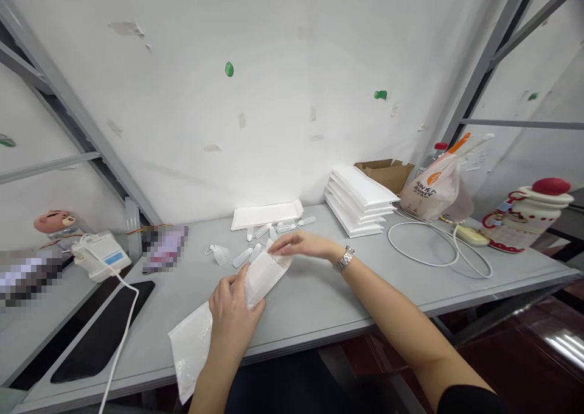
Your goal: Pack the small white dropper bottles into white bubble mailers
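A long white padded envelope slants across the front of the desk, its lower part hanging over the edge. My left hand is wrapped around its middle. At the upper end, by the mouth, my right hand has its fingers bent and pressed against the opening; whether they hold anything inside is hidden. Just beyond lie several small clear plastic vials, loosely scattered. A small translucent pouch with a loop lies left of them. Behind the vials, one flat white envelope rests against the wall.
A stack of white padded envelopes stands at the back, before a cardboard box. To the right are a plastic bag, a coiled white cable and a jar-shaped bottle. A black mat and white device lie left.
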